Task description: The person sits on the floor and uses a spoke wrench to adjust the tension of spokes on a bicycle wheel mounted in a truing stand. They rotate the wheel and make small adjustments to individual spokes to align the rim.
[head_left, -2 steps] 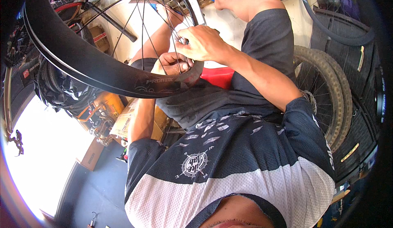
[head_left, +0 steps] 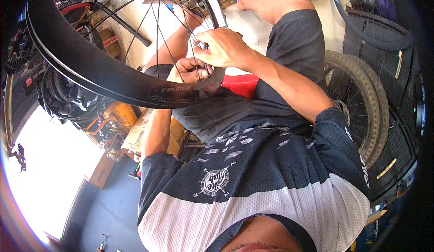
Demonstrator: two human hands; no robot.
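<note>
The black bicycle wheel (deep-rimmed, thin-spoked) tilts above the lap. Pale lettering marks its rim.

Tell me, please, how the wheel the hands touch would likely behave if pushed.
The wheel would probably feel stiff, given its deep rim and straight spokes. Being round, it seems apt to roll on edge. It may be light for its size, since thin spokes leave its middle mostly open.
</note>
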